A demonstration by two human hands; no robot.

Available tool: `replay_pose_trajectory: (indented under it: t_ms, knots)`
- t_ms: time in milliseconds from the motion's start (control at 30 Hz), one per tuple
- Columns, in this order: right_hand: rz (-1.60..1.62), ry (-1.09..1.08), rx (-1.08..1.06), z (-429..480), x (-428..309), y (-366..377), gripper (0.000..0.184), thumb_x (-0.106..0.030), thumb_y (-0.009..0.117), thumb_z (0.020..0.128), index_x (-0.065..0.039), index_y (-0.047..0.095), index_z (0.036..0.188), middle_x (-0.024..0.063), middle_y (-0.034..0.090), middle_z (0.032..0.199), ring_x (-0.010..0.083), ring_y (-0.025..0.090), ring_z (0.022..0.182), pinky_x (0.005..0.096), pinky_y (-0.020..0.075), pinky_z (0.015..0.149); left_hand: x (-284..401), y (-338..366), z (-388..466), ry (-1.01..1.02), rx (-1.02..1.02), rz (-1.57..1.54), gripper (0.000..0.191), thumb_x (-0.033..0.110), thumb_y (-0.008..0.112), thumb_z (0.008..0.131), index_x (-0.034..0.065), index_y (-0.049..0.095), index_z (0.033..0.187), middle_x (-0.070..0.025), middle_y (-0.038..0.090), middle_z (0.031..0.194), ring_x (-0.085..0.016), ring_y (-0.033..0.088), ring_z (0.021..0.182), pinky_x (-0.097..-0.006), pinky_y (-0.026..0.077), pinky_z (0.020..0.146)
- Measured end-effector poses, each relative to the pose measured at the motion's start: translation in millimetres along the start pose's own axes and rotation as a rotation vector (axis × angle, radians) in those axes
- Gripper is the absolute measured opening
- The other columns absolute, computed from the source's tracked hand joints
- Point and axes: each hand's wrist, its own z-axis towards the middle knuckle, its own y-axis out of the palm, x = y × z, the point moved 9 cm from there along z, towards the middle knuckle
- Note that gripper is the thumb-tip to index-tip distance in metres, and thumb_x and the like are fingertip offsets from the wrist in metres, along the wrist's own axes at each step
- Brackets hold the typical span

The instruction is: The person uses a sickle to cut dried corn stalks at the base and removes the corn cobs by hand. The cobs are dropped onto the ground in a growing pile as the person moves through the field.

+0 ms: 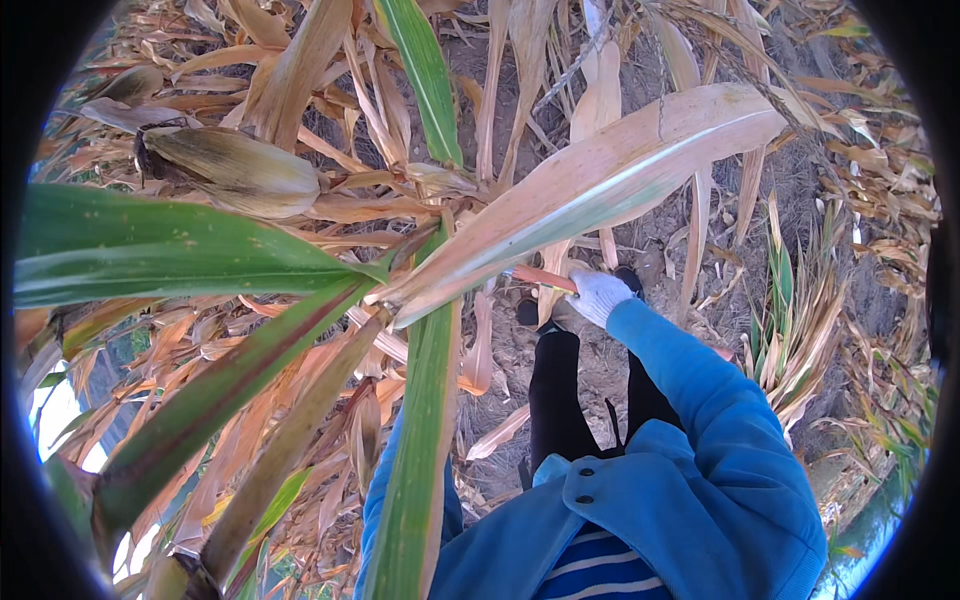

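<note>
My right hand [598,297], in a white knit glove, is closed around a reddish wooden handle [541,277]. The handle points left, and its far end disappears behind a broad, half-dried corn leaf [600,180]. Of my left arm only the blue sleeve [452,499] shows; the hand itself is out of view behind the leaves. Corn stalks [202,424] lean across the left side, close to the camera, with a green leaf [165,247] branching off. Above that leaf, an ear of corn in its husk [236,169] hangs among dry leaves.
My legs [555,390] and dark shoes stand on bare soil [495,420] strewn with dry leaves. A long green leaf [420,450] hangs before my left side. To the right are a tuft of green and dried leaves [795,337] and corn litter [892,187].
</note>
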Motion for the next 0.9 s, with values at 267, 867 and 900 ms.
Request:
replay_pose_trajectory:
  t_ms: [267,867,900]
  knots:
    - [-0.036,-0.057,-0.088,-61,-32,-51,0.039,-0.035,0.069,0.087,-0.005,0.05,0.104,0.0235,0.065,0.08,0.0424,0.067,0.08,0.0532,0.0515,0.07,-32,121,-229,-0.449,-0.311,-0.597,0.026,0.019,0.066,0.089,0.0008,0.056,0.105,-0.0036,0.059,0.072,-0.012,0.054,0.052,-0.0284,0.042,0.046]
    - [0.001,-0.711,-0.002,-172,-175,-232,0.048,-0.031,0.068,0.089,0.002,0.053,0.12,0.0267,0.064,0.099,0.043,0.062,0.092,0.0462,0.0477,0.083,4,244,-528,-0.701,0.14,-1.072,0.017,0.019,0.062,0.087,0.0036,0.065,0.092,-0.01,0.065,0.075,-0.022,0.065,0.065,-0.0345,0.052,0.057]
    - [0.111,-0.638,-0.088,-169,-153,-222,0.049,-0.028,0.069,0.087,0.003,0.053,0.121,0.0231,0.064,0.102,0.0358,0.063,0.093,0.0435,0.0476,0.084,6,272,-540,-0.893,0.189,-1.506,0.023,0.024,0.062,0.089,0.0019,0.064,0.093,-0.0083,0.063,0.073,-0.019,0.062,0.06,-0.0347,0.051,0.051]
